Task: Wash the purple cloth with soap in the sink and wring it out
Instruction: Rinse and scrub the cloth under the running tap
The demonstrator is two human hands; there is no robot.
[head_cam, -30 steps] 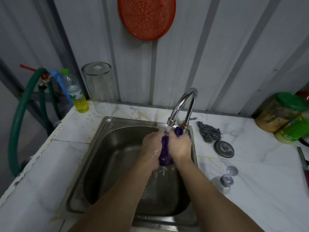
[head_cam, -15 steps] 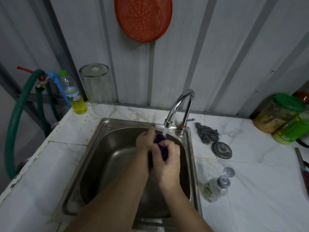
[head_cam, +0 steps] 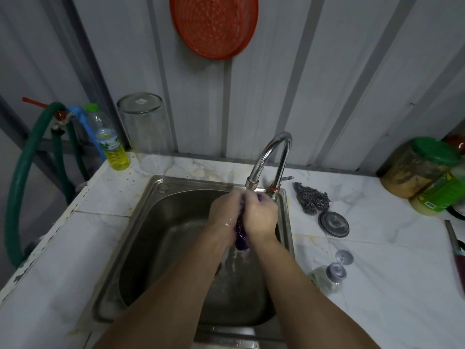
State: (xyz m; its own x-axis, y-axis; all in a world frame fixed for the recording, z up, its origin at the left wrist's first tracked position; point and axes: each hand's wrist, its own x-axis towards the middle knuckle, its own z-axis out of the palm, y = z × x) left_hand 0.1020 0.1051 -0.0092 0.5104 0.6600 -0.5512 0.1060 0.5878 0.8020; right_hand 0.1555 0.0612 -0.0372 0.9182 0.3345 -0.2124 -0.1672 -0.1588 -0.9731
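While water runs from the faucet (head_cam: 270,157), we see from the head camera both hands pressed together over the steel sink (head_cam: 156,238): the left hand (head_cam: 225,212) and right hand (head_cam: 260,217) each keep a curled grip on the purple cloth (head_cam: 241,235), bunched between them just under the spout. Around them on the marble table (head_cam: 377,285) lie a steel scourer (head_cam: 312,200), a metal lid (head_cam: 333,224) and a tipped soap dispenser (head_cam: 327,275). At the back, an upturned glass jar (head_cam: 146,132) stands beside a bottle (head_cam: 110,142) part-filled with yellow liquid.

Both grips (head_cam: 242,216) clenched, wrists together.
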